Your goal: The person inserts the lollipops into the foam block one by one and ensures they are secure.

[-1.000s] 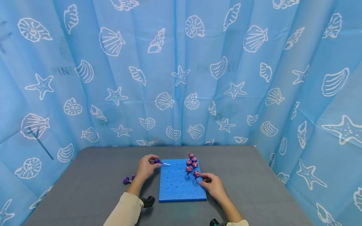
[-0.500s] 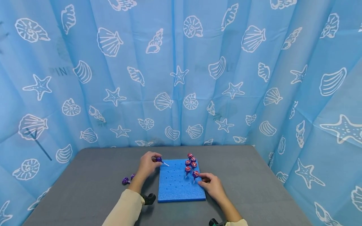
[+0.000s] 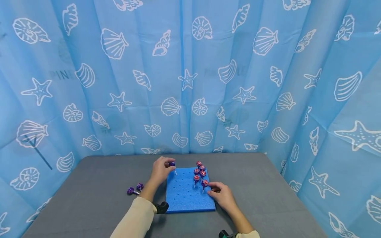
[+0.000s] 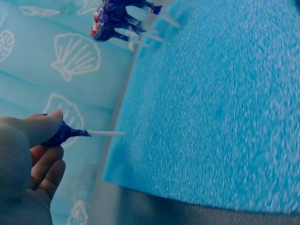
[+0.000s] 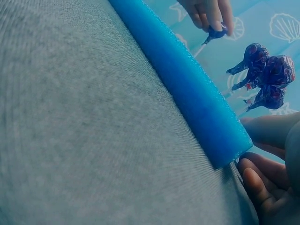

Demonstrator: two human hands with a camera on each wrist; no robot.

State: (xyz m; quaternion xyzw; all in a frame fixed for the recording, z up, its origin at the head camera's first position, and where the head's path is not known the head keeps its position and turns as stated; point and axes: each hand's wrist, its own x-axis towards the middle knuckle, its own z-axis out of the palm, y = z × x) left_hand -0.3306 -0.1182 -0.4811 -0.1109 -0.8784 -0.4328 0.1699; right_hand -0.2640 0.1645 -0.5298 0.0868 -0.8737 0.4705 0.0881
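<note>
Two loose lollipops [image 3: 130, 190] lie on the table [image 3: 253, 175]; my left hand [image 3: 160, 170] pinches another lollipop [image 3: 172, 164] over the blue board [image 3: 190, 200]'s far left corner. Six standing lollipops [image 3: 196, 178] follow; my right hand [image 3: 222, 195] touches its right edge, whether gripping I can't tell.

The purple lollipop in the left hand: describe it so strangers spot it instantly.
On the grey table sits a blue foam board. At its far left corner, the left hand pinches the round purple-wrapped lollipop. Other lollipops stand at the board's right or lie on the table; only this is in that hand.
</note>
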